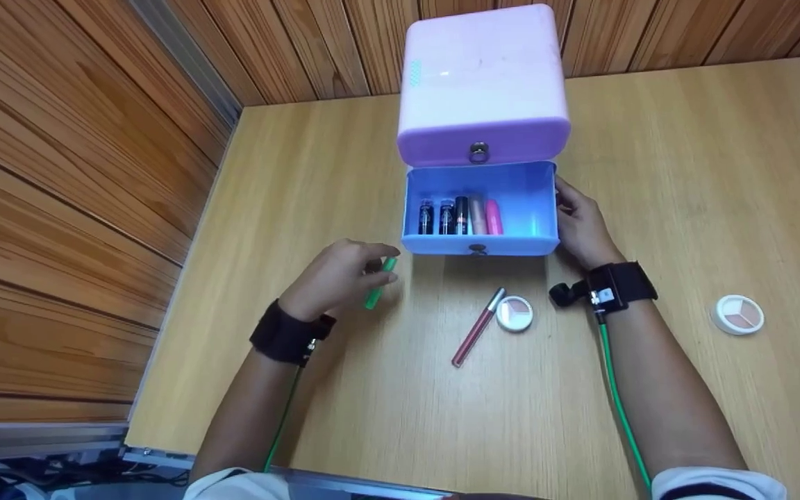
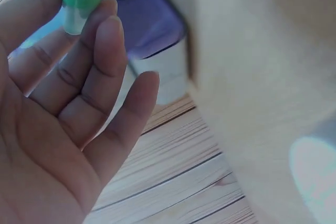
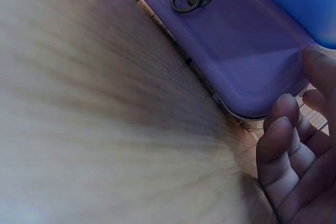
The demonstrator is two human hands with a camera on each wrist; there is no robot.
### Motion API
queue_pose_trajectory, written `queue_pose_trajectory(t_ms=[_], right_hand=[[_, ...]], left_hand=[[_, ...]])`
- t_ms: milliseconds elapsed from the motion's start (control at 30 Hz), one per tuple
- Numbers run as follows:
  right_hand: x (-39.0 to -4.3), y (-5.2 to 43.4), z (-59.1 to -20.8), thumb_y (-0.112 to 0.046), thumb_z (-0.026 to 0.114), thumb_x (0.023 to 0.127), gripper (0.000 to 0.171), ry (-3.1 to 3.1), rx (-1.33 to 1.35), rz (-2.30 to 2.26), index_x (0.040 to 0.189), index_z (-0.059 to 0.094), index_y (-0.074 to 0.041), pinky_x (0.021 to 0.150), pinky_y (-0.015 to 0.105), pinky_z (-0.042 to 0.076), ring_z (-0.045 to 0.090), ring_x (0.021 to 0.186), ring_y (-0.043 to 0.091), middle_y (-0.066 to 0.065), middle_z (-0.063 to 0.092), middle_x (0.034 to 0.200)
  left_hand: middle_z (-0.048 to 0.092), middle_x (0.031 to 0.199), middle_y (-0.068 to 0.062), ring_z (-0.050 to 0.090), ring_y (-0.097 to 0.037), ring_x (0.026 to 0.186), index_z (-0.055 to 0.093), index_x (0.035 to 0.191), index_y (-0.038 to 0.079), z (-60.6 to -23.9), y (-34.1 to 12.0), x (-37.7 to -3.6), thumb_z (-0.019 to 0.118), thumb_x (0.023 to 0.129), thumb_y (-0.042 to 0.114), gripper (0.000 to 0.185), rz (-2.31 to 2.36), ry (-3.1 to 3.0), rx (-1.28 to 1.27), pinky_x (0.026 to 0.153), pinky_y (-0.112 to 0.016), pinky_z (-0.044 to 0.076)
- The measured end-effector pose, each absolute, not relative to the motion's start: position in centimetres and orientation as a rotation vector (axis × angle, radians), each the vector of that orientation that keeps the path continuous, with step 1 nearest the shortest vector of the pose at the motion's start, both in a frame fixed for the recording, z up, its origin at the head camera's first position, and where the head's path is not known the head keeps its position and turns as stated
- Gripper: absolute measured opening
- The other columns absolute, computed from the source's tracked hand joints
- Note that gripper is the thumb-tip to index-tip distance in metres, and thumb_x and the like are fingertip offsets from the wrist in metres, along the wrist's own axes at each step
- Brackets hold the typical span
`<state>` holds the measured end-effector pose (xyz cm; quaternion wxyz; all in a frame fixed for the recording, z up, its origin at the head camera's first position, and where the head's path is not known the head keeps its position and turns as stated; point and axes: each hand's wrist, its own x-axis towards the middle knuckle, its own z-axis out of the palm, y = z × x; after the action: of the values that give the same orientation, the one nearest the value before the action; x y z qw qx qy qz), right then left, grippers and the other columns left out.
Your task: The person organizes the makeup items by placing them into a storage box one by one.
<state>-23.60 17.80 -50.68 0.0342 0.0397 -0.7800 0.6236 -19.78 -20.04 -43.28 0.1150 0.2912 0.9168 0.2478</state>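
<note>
1. Left hand [image 1: 334, 278] pinched a slim green plastic tube [image 1: 380, 283] just left of the open blue plastic drawer [image 1: 535, 182]; stowing seemed underway.
2. Right hand [image 1: 580, 226], fingers relaxed, steadied the drawer's right wall; next, probably, carrying the tube over the front rim.

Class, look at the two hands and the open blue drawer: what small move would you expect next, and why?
Probably the left hand carries the green tube rightward over the blue drawer and lowers it beside the tubes already standing there. The green tube is pinched in its fingers just left of the drawer, and the right hand rests against the drawer's right side.
</note>
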Motion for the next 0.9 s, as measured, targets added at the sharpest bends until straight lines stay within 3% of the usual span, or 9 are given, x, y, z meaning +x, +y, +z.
queue_pose_trajectory(t_ms=[367, 567, 900], right_hand=[[-23.2, 17.8, -50.2, -0.012, 0.058, 0.099, 0.052, -2.382, 0.096, 1.932, 0.147, 0.040, -0.006, 0.079, 0.023, 0.049, 0.057, 0.090, 0.013, 0.007, 0.062, 0.098], [-23.1, 17.9, -50.1, -0.013, 0.057, 0.099, 0.051, -2.394, 0.099, 1.908, 0.147, 0.041, -0.006, 0.077, 0.022, 0.049, 0.056, 0.089, 0.013, 0.008, 0.061, 0.098], [-23.3, 17.6, -50.3, -0.013, 0.057, 0.099, 0.051, -2.385, 0.117, 1.914, 0.146, 0.041, -0.004, 0.077, 0.022, 0.050, 0.059, 0.086, 0.010, 0.004, 0.060, 0.094]], left_hand=[[0.067, 0.091, 0.013, 0.060, -0.007, 0.082, 0.065, 0.129, 0.020, -39.4, -21.0, -19.6, 0.065, 0.093, 0.039, 0.040, 1.001, 2.661, 0.873, 0.065, -0.027, 0.051], [0.068, 0.088, 0.014, 0.059, -0.003, 0.079, 0.066, 0.127, 0.016, -37.7, -19.0, -20.0, 0.065, 0.094, 0.037, 0.039, 1.038, 2.637, 1.046, 0.054, -0.026, 0.046], [0.070, 0.091, 0.004, 0.059, -0.006, 0.081, 0.065, 0.126, 0.004, -36.2, -15.8, -20.8, 0.067, 0.095, 0.024, 0.037, 1.194, 2.528, 1.392, 0.065, -0.026, 0.050]])
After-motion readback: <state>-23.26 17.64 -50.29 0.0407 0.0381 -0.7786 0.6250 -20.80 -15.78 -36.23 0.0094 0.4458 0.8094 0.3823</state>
